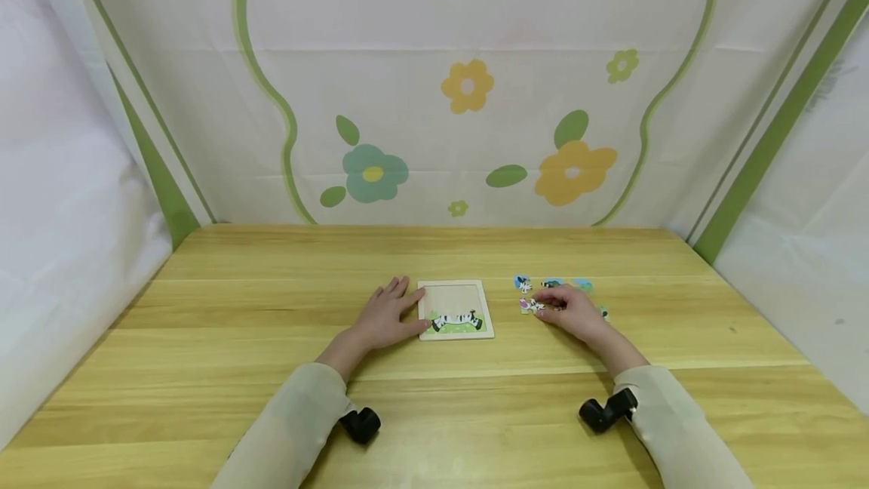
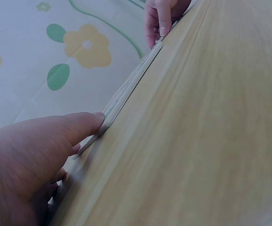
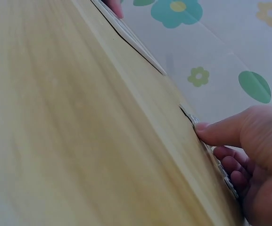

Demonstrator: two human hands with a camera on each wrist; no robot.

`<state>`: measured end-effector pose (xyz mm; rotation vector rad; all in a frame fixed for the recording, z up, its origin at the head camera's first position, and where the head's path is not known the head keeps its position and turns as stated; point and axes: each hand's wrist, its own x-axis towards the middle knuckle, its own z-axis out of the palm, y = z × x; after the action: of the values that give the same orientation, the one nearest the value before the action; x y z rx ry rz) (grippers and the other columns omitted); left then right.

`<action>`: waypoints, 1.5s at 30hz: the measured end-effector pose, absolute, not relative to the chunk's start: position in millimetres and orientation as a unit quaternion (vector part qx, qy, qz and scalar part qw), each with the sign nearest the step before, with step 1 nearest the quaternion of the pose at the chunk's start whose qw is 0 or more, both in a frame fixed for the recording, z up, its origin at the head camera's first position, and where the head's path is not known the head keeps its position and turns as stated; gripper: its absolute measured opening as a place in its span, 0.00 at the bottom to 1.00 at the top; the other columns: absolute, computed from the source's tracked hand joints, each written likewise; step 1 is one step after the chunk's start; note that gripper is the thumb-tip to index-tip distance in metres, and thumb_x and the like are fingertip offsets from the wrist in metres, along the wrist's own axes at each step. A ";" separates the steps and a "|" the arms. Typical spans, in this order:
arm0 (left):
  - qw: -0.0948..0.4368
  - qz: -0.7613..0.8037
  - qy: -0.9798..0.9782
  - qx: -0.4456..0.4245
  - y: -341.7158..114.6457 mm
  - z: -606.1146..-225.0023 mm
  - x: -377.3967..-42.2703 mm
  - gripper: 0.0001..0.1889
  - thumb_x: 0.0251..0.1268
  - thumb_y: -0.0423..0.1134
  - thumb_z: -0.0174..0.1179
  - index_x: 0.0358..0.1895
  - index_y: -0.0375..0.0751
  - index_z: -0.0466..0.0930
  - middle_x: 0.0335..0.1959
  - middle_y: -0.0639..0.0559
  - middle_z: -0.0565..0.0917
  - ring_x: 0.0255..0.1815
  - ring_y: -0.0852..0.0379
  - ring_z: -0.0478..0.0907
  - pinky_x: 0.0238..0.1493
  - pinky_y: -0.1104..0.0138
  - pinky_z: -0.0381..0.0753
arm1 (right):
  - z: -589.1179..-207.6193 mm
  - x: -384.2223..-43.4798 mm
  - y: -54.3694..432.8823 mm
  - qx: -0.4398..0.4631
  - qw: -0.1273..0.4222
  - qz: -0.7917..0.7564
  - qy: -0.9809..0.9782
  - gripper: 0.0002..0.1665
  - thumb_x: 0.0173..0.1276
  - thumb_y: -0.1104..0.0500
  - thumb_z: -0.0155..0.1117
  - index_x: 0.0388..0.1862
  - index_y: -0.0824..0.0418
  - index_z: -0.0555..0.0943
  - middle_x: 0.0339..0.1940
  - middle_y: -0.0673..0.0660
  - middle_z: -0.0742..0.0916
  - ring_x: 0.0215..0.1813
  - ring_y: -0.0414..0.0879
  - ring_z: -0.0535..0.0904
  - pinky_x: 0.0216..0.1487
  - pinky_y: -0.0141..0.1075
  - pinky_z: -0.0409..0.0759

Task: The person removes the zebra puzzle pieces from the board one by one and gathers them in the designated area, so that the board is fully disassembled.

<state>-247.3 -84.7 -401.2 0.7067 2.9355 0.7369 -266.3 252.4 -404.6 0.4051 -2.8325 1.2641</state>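
Observation:
A square wooden puzzle board [image 1: 451, 296] lies flat on the table, its lower strip filled with zebra-leg and grass pieces [image 1: 456, 322]. My left hand [image 1: 388, 315] rests at the board's left edge, fingers spread, thumb touching the frame near the lower corner. To the right, my right hand [image 1: 573, 313] pinches a puzzle piece [image 1: 531, 306] with zebra stripes and a purple patch, still low at the tabletop. In the right wrist view, the thumb [image 3: 218, 133] meets the piece's edge and the other fingers are curled. Part of the loose pieces is hidden under that hand.
Several loose puzzle pieces lie around the right hand, among them a zebra-head piece [image 1: 522, 282], a blue-and-green piece [image 1: 582, 284] and a dark-and-blue one [image 1: 552, 282]. A flowered cloth [image 1: 407, 96] hangs behind the wooden table [image 1: 271, 285].

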 end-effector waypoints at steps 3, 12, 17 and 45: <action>0.015 0.235 0.945 0.227 -85.2 -401.9 -248.3 0.33 0.57 0.56 0.50 0.63 0.42 0.60 0.65 0.38 0.50 0.65 0.44 0.42 0.60 0.52 0.40 | -405.1 -266.9 251.7 0.134 0.011 0.401 -0.906 0.16 0.53 0.60 0.64 0.42 0.63 0.79 0.37 0.57 0.77 0.38 0.48 0.69 0.38 0.39 0.68; 0.017 0.228 0.947 0.223 -84.1 -401.5 -248.0 0.33 0.57 0.56 0.50 0.63 0.42 0.60 0.65 0.38 0.50 0.65 0.44 0.42 0.60 0.52 0.40 | -405.6 -266.5 252.0 0.139 0.010 0.395 -0.908 0.18 0.54 0.59 0.64 0.44 0.63 0.78 0.38 0.57 0.77 0.37 0.48 0.69 0.38 0.39 0.67; 0.019 0.231 0.947 0.223 -83.0 -401.6 -247.7 0.33 0.56 0.56 0.50 0.63 0.43 0.59 0.65 0.38 0.50 0.65 0.45 0.42 0.60 0.53 0.40 | -404.0 -265.9 253.5 0.131 -0.001 0.393 -0.910 0.20 0.54 0.58 0.64 0.47 0.63 0.77 0.38 0.57 0.76 0.38 0.48 0.68 0.38 0.40 0.67; -0.004 0.240 0.930 0.279 -62.0 -381.0 -210.4 0.32 0.57 0.55 0.50 0.63 0.44 0.59 0.65 0.36 0.45 0.65 0.44 0.40 0.59 0.51 0.43 | -367.1 -247.9 195.0 0.196 -0.067 0.418 -0.885 0.27 0.57 0.55 0.61 0.53 0.67 0.71 0.33 0.52 0.78 0.37 0.46 0.72 0.38 0.38 0.71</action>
<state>-210.4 -62.0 -381.0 0.8774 2.9292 0.7572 -247.9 195.0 -367.1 0.6443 -2.9045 1.3709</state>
